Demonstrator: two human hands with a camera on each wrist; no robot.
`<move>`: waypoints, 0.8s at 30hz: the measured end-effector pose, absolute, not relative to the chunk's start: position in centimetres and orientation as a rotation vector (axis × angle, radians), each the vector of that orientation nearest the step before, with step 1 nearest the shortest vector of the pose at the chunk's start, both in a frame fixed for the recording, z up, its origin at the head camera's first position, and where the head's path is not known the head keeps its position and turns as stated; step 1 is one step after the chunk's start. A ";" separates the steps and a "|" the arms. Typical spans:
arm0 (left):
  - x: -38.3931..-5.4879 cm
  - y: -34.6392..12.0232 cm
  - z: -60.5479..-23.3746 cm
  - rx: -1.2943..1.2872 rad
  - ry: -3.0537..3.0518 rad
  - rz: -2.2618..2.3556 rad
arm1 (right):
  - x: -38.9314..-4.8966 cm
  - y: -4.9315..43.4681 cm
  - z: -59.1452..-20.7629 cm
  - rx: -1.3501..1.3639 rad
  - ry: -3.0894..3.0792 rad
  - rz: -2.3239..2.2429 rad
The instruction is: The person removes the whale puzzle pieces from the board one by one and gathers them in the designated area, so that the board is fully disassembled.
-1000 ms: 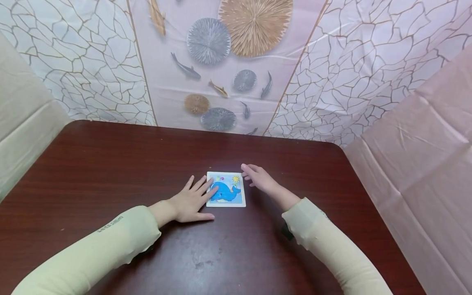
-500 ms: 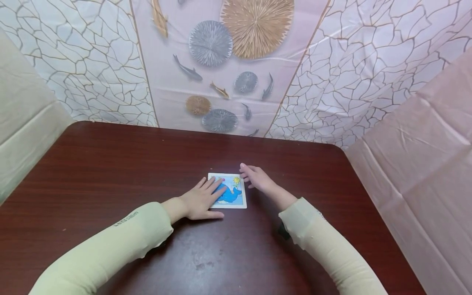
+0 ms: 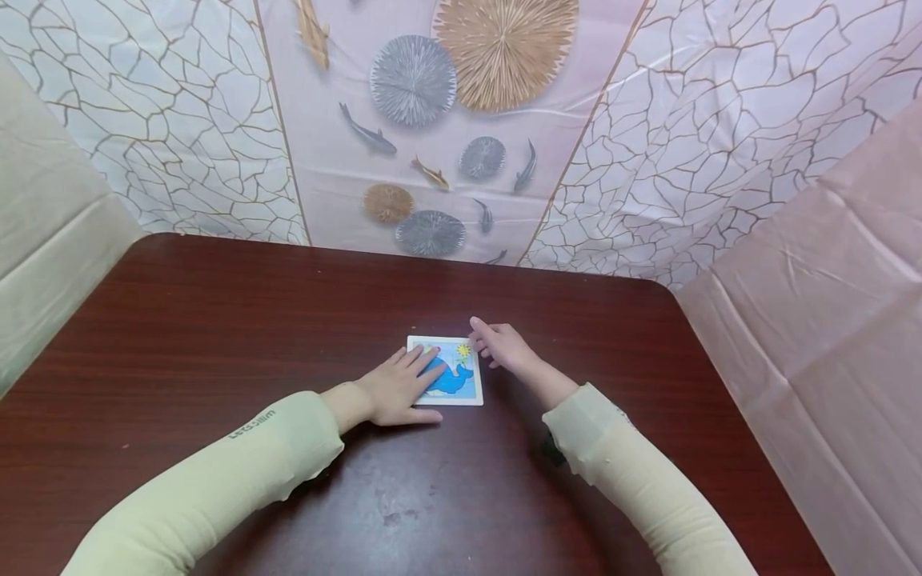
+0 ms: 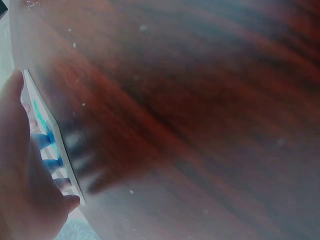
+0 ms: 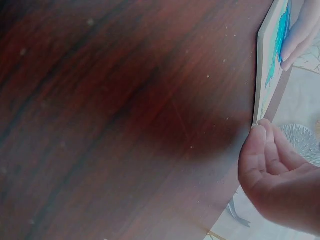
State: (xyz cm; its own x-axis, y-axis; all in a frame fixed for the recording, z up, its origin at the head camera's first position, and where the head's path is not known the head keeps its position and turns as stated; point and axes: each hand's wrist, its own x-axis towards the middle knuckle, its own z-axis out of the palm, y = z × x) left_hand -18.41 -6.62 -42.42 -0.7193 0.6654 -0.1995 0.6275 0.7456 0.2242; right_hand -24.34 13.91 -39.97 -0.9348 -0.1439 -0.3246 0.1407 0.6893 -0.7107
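A square whale puzzle [image 3: 457, 382] with a white border lies flat on the table, showing a blue whale and a yellow sun. Across its left part rests my left hand [image 3: 399, 392], fingers spread and straight, covering some of the whale; the thumb lies on the table side, off the near edge. My right hand [image 3: 504, 348] is at the far right corner, its fingers loosely bent. In the right wrist view, the fingertips [image 5: 258, 131] meet the puzzle's corner. The left wrist view shows the puzzle [image 4: 59, 142] edge-on beneath the left hand [image 4: 25, 165].
The dark reddish-brown table [image 3: 230, 320] extends around the puzzle on all sides. Behind it hangs a patterned cloth [image 3: 432, 200] with fish and round motifs. A pale pink cloth [image 3: 828, 320] closes off the right, and a pale cloth [image 3: 50, 216] the left.
My left hand has slid right, further over the whale puzzle, covering more of it. The right hand stays at the far right corner with hardly any movement.
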 end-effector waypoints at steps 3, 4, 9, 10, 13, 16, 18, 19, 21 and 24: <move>-18.4 -6.5 -42.2 1.009 2.679 0.206 | -24.2 13.9 -40.0 0.030 2.560 -1.077; -18.4 -6.5 -42.2 1.009 2.680 0.206 | -24.2 13.9 -40.0 0.040 2.563 -1.069; -18.5 -6.5 -41.9 1.006 2.679 0.214 | -24.1 13.8 -39.8 0.059 2.586 -1.041; -18.5 -6.5 -41.8 1.003 2.678 0.213 | -24.1 13.7 -39.8 0.065 2.591 -1.037; -18.6 -6.5 -41.8 0.995 2.677 0.209 | -24.0 13.6 -39.8 0.076 2.597 -1.035; -18.6 -6.4 -41.7 0.991 2.683 0.204 | -24.0 13.5 -39.9 0.070 2.596 -1.036; -18.6 -6.3 -41.7 0.992 2.685 0.200 | -24.1 13.6 -40.0 0.062 2.597 -1.034; -18.6 -6.3 -41.7 0.993 2.686 0.196 | -24.1 13.6 -40.1 0.058 2.597 -1.032; -18.6 -6.3 -41.7 0.995 2.684 0.193 | -24.2 13.6 -40.1 0.053 2.599 -1.025; -18.5 -6.3 -41.7 1.000 2.685 0.191 | -24.3 13.6 -40.2 0.058 2.594 -1.019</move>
State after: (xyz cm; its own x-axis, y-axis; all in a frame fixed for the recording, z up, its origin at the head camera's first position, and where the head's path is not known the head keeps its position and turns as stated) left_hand -18.55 -6.29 -41.71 -0.7257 0.6570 -0.2041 0.6216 0.7533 0.2147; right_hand -24.33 13.56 -40.20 -0.9372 -0.0892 -0.3371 0.1641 0.7402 -0.6521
